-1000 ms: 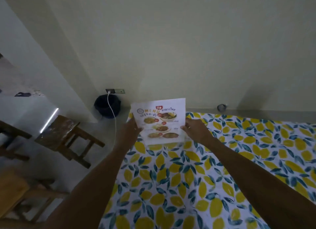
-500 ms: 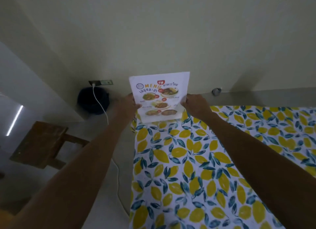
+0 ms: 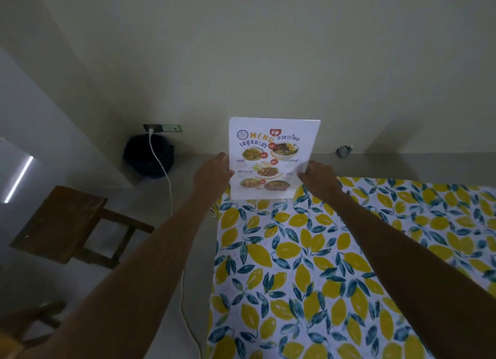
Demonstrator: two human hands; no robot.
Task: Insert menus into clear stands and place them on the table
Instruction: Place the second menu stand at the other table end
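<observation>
At the far left corner of the worktop, which is covered by a cloth printed with yellow lemons and blue-green leaves, a menu is held upright between both hands. The left hand pinches the sheet's left edge about halfway up, and the right hand pinches the right edge at much the same height, both arms stretched forward. The menu's lower edge sits right at the cloth's far border; whether it touches the cloth cannot be told. No clear stand can be made out around the sheet.

The printed face is turned toward the camera. Orange capitals near the top read "MENU", with a red badge showing cutlery beside it and lines of Thai script in dark blue. Below are photographs of several dishes with small red round tags; their small captions are too fine to read.

Left of the worktop, on the floor, stands a wooden chair. A white cable runs from a wall socket down past a dark bin.
</observation>
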